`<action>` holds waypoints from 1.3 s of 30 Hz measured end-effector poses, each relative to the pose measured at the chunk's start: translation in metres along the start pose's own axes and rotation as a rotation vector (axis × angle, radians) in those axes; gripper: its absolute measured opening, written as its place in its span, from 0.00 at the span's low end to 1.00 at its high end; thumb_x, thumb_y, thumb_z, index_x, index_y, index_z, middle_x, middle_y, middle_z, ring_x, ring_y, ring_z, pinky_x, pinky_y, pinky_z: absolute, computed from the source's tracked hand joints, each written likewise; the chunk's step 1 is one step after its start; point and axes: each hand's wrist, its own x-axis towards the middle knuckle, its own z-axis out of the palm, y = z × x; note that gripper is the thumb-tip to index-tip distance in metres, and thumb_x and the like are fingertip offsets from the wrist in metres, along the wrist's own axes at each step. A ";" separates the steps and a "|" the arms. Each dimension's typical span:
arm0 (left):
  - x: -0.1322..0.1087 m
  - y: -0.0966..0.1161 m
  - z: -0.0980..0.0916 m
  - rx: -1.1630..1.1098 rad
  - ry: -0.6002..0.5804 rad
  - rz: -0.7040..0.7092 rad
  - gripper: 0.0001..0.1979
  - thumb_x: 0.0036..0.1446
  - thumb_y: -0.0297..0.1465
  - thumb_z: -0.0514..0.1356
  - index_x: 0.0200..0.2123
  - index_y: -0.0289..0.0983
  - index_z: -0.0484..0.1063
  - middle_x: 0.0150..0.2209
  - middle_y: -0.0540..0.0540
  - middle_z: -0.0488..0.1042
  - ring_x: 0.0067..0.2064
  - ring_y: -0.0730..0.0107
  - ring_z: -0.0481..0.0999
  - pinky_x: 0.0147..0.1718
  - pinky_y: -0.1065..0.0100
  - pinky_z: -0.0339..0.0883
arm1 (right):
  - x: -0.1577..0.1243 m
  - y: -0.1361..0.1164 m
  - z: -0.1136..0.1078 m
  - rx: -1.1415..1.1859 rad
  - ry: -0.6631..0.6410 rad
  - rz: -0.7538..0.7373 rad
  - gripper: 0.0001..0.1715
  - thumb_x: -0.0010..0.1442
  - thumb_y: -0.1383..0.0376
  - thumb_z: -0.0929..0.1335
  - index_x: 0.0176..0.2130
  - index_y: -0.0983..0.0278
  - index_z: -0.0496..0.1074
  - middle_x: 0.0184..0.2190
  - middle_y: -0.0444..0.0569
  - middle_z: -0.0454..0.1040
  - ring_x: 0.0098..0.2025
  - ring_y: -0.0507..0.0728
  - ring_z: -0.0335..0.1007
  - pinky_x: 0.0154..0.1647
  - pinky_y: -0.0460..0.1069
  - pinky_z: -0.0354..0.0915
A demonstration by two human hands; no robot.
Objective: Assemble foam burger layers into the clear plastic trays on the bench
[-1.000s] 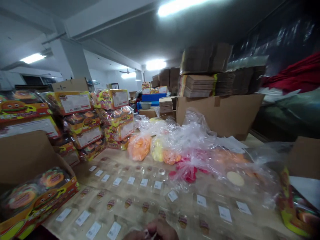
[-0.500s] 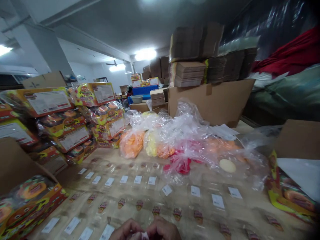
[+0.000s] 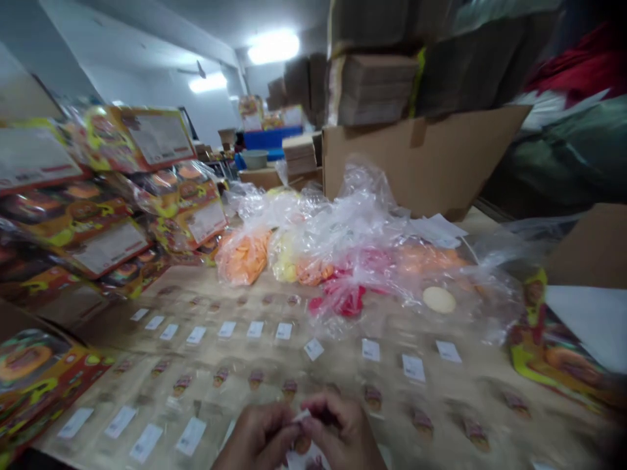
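At the bottom centre, my left hand (image 3: 262,434) and my right hand (image 3: 347,427) are close together, fingers bent into pinches. Between them is a small white sheet (image 3: 298,460) with a brownish coloured print, probably stickers; the fingers cover part of it. Under and around the hands, rows of flat clear plastic bags lie on the brown tabletop. Some bags carry a white barcode label (image 3: 191,436), others a small burger-shaped sticker (image 3: 373,396). Both hands are just above these bags.
Knotted clear bags hold orange pieces (image 3: 243,258) and pink pieces (image 3: 350,297) farther back. Wrapped burger-print boxes (image 3: 140,140) are stacked at left. A large carton (image 3: 416,166) stands behind, and an open printed box (image 3: 568,359) sits at right.
The view has tilted down and shifted, so the surroundings sit higher in the picture. Both hands show more fully, still together, and more of the white sheet is visible.
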 end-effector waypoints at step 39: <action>0.024 -0.009 -0.007 -0.127 -0.051 -0.070 0.15 0.49 0.40 0.64 0.21 0.35 0.68 0.18 0.54 0.65 0.21 0.77 0.62 0.19 0.75 0.56 | 0.004 -0.029 -0.011 0.156 0.048 0.286 0.11 0.57 0.62 0.70 0.41 0.63 0.73 0.30 0.43 0.73 0.31 0.49 0.68 0.32 0.44 0.64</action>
